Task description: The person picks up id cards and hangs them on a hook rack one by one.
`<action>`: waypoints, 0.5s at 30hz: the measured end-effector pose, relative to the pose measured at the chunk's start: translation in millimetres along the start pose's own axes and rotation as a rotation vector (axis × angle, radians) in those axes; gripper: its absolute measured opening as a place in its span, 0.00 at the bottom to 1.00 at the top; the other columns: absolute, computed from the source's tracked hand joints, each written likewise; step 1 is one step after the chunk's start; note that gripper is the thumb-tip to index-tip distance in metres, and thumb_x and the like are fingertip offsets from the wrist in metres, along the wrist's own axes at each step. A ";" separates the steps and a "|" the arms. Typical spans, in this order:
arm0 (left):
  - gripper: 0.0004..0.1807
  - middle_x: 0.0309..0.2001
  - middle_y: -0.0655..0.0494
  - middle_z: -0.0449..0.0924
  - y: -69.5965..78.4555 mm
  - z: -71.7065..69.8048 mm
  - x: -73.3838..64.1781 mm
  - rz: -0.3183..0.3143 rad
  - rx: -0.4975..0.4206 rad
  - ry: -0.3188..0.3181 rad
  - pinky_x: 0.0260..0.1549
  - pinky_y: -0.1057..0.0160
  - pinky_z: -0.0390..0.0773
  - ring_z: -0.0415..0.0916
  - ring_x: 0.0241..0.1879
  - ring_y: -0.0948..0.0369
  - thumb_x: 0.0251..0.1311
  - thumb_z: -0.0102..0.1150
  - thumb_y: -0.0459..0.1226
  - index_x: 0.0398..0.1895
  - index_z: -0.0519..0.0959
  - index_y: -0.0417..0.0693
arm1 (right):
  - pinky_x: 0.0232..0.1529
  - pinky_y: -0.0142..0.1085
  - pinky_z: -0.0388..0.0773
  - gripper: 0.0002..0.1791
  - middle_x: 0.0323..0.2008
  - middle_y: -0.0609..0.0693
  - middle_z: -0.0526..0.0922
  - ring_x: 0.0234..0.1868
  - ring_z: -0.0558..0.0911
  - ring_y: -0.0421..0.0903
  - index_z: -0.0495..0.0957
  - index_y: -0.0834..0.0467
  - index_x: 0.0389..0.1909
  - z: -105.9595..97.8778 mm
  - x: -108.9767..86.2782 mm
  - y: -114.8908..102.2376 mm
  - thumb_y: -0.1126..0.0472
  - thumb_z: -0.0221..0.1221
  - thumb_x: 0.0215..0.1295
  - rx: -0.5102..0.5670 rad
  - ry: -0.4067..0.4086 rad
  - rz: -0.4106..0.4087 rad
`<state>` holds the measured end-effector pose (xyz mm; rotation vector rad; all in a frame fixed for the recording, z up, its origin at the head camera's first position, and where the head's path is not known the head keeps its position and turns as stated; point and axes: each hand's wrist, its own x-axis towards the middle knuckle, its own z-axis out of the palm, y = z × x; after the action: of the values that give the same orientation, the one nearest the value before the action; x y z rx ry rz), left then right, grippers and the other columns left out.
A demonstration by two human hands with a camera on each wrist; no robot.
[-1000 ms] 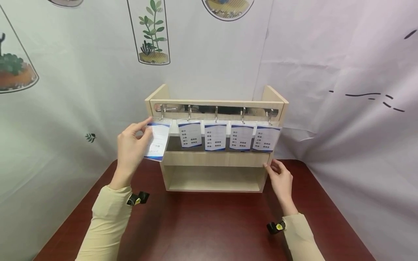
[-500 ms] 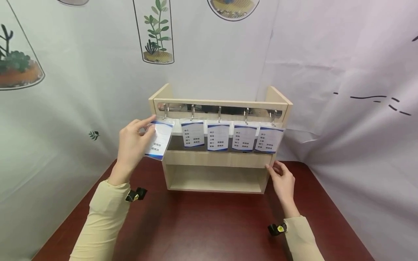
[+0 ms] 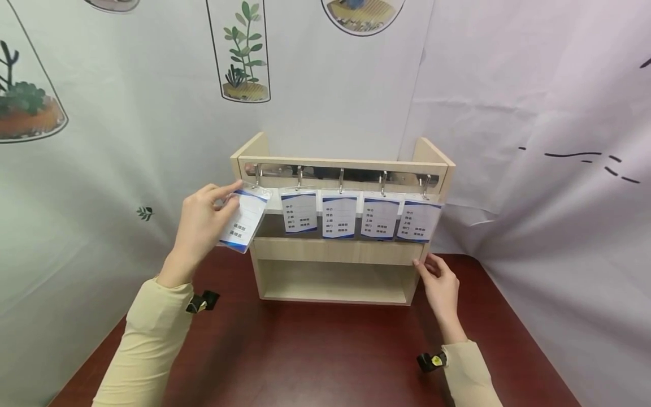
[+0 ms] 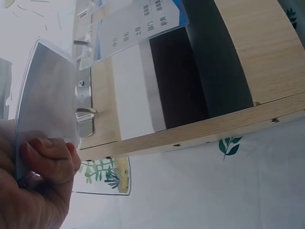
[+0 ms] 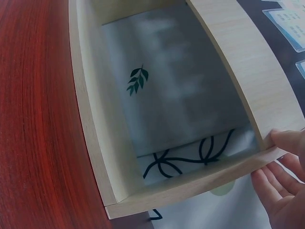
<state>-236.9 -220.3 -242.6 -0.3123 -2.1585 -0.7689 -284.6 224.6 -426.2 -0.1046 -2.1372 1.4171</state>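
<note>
My left hand [image 3: 202,219] pinches an ID badge [image 3: 243,221] in a clear sleeve by its upper left side. The badge tilts, its top edge right at the leftmost metal hook [image 3: 257,174]. In the left wrist view, the back of this badge [image 4: 47,90] faces the camera and my fingers [image 4: 50,160] curl at its edge. Several matching badges [image 3: 339,217] hang from the other hooks of the wooden rack [image 3: 330,251]. My right hand [image 3: 440,288] grips the rack's right side panel, thumb in front and fingers behind, as the right wrist view shows.
The rack stands on a dark red table [image 3: 325,350], with an open lower compartment [image 3: 333,280]. Behind it and at both sides hangs a pale cloth backdrop [image 3: 346,102] printed with plants. A metal strip [image 3: 320,172] along the rack's top carries the hooks.
My left hand has drawn slightly left and the badge in it tilts more, its lower end swinging left. My right hand keeps its grip on the rack. The head view has shifted a little.
</note>
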 end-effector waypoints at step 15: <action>0.18 0.38 0.40 0.82 -0.3 -1.8 -0.4 -0.040 -0.049 -0.052 0.16 0.78 0.65 0.72 0.26 0.54 0.66 0.57 0.30 0.57 0.83 0.42 | 0.38 0.13 0.72 0.27 0.50 0.62 0.85 0.52 0.84 0.54 0.79 0.63 0.59 -0.6 -0.4 -0.2 0.49 0.67 0.67 -0.002 0.002 -0.015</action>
<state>-235.7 -221.6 -242.1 -0.3184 -2.2028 -0.8459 -283.9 224.8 -426.0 -0.0906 -2.1340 1.4063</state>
